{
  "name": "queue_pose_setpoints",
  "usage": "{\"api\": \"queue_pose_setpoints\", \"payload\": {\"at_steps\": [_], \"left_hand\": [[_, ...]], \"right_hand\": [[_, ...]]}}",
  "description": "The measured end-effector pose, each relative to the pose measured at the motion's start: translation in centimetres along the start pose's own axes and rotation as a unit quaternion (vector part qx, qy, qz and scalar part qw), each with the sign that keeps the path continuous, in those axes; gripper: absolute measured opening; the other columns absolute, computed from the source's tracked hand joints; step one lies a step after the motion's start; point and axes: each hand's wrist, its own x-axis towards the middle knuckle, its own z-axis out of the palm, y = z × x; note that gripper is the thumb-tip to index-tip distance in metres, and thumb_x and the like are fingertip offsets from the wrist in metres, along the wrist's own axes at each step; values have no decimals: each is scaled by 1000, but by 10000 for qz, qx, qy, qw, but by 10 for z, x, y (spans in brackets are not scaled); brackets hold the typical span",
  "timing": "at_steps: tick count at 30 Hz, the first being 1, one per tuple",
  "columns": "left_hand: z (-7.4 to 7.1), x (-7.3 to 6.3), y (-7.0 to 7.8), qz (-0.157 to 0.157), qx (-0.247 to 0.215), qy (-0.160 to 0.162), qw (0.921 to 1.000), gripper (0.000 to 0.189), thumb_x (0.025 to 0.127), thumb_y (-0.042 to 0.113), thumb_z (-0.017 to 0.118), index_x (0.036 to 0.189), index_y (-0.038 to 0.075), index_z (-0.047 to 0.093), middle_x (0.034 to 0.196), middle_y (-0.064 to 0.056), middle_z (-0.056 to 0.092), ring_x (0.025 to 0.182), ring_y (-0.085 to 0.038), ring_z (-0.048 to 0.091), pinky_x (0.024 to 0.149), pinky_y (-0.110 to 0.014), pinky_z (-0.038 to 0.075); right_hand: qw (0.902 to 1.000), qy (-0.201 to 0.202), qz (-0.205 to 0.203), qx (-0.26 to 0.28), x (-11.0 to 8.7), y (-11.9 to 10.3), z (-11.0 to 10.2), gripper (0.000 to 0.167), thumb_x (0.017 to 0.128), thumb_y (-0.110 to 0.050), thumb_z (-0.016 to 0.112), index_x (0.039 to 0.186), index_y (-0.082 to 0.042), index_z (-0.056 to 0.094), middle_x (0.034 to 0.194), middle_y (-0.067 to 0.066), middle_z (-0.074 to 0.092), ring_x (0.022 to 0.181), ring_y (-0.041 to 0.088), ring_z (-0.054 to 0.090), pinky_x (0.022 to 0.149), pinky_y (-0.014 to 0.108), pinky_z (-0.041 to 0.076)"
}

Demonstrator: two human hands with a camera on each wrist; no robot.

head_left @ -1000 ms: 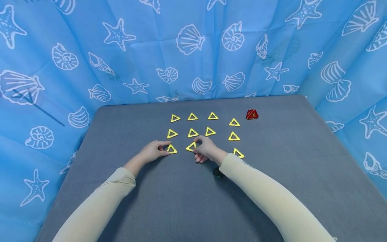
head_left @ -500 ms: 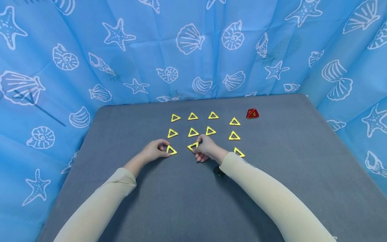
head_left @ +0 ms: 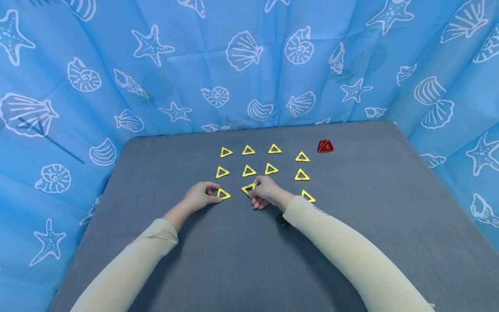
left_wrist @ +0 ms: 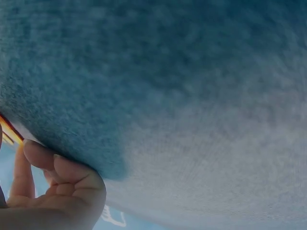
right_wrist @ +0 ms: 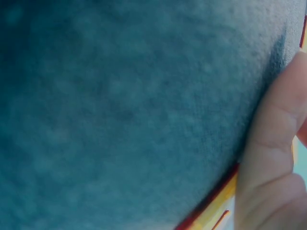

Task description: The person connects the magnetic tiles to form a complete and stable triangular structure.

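Near the middle of the grey table, my left hand (head_left: 199, 196) pinches a yellow hollow triangular tile (head_left: 225, 193) between thumb and forefinger. To its right, my right hand (head_left: 267, 190) grips a similar yellow triangular tile (head_left: 247, 186) at its right side, the other fingers curled beneath. A short gap separates these two tiles. The left wrist view catches only a sliver of yellow tile (left_wrist: 10, 132) beside the fingers. Down by the thumb in the right wrist view, a red-edged yellow tile (right_wrist: 218, 201) shows in part.
Several more yellow triangular tiles lie in rough rows behind and right of the hands, including one beside the right forearm (head_left: 309, 194). Red triangular pieces (head_left: 325, 146) sit at the back right. A small dark object (head_left: 281, 219) is partly under the right sleeve. A blue shell-patterned curtain (head_left: 257, 86) surrounds the table.
The left hand's tile has shifted slightly left, then back to the right. The right hand's tile has turned a little and moved slightly right.
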Motion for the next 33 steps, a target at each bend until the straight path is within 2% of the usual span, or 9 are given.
{"api": "queue_pose_setpoints", "payload": {"at_steps": [7,13,15,22,28,33], "left_hand": [[2,-3,1,-29,42,104,9999,50,88,23,75,131,4,57,88,-5,48,78,-20,44,70,-35,33],[1,-6,-2,534,453,-27,9975,50,88,23,74,133,7,60,90,-6,51,78,-20,45,67,-34,35],[2,-6,-2,629,508,-40,9967,49,88,24,74,133,9,61,89,-6,51,77,-20,45,66,-33,34],[6,-5,0,580,695,112,9958,49,85,27,77,130,12,64,87,-4,53,75,-19,46,64,-32,35],[8,-1,7,436,351,81,9984,44,83,21,79,123,8,65,87,-3,51,79,-19,47,70,-34,35],[12,-1,12,565,-57,28,9984,43,83,10,78,122,2,63,88,-3,54,82,-19,49,76,-35,38]], "right_hand": [[10000,-39,62,-56,-1,0,0,21,95,-6,62,79,-5,49,58,7,58,45,13,57,46,27,49],[9999,-93,135,4,-2,-1,0,23,96,-8,61,76,-5,51,60,6,59,47,12,58,48,26,50],[9999,-89,106,50,-2,-2,0,24,96,-9,61,74,-5,51,61,6,60,47,12,58,48,26,50],[9999,-78,-67,27,-4,-4,2,25,97,-11,61,74,-4,53,61,7,60,48,12,58,49,27,50],[9999,-35,-89,30,-4,-3,4,26,97,-12,61,74,-4,53,63,7,60,49,13,59,50,27,51],[9999,18,-111,42,-2,-1,5,27,97,-13,61,73,-4,53,64,7,60,49,13,60,50,28,51]]}}
